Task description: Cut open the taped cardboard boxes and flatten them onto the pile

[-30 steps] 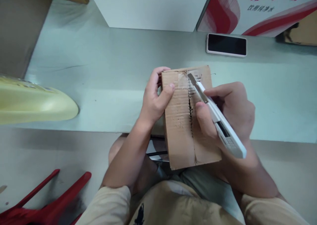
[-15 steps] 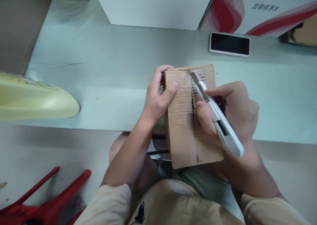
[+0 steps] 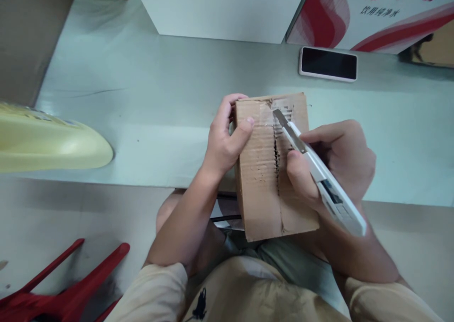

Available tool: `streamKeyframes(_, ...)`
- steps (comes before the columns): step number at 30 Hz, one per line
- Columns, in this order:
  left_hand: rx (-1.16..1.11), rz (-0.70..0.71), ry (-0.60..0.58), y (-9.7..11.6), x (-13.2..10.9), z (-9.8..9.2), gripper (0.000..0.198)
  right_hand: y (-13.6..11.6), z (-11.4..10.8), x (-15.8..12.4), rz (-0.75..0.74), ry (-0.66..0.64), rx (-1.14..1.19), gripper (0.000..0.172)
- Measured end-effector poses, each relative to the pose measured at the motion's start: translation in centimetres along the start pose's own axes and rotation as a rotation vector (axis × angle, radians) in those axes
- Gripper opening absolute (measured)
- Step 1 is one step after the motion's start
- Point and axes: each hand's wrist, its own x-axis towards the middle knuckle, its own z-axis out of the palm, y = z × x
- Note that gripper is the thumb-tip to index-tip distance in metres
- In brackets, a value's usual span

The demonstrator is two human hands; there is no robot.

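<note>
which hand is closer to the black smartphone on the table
Right. The right hand, gripping a white plastic utility knife, is on the person's side of the black smartphone; the left hand clamps the brown cardboard box at its left edge, farther left.

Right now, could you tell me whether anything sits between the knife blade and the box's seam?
Nothing visible does. The utility knife in the right hand has its blade on the tape near the seam; the left hand holds the cardboard box by its left edge, thumb clear.
</note>
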Motion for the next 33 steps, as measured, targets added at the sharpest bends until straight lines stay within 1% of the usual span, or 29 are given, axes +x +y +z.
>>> streamKeyframes(5,0.003,-0.015,0.000,0.0,0.0,0.0,0.051,0.2,0.1,0.1,0.002,-0.046,-0.031,0.014)
streamKeyframes(12,-0.037,-0.061,-0.016,0.2,-0.1,0.0,0.054,0.3,0.2,0.4,0.027,-0.085,-0.113,0.016)
streamKeyframes(16,-0.017,-0.051,-0.014,0.3,-0.1,0.1,0.053,0.8,0.5,0.0,0.023,-0.060,-0.113,0.019)
streamKeyframes(20,0.000,-0.025,-0.001,0.2,-0.1,0.1,0.053,1.1,0.8,-0.3,0.028,-0.069,-0.098,0.021)
streamKeyframes(24,-0.007,-0.033,-0.003,0.1,0.0,0.1,0.050,0.8,0.6,0.0,0.001,-0.055,-0.092,0.018)
streamKeyframes(29,-0.015,-0.051,-0.001,0.2,-0.1,0.1,0.051,0.2,0.3,0.2,-0.037,-0.021,-0.100,0.015)
streamKeyframes(33,-0.011,-0.033,-0.023,0.0,-0.1,0.0,0.047,0.3,0.3,0.2,-0.022,-0.045,-0.143,0.017)
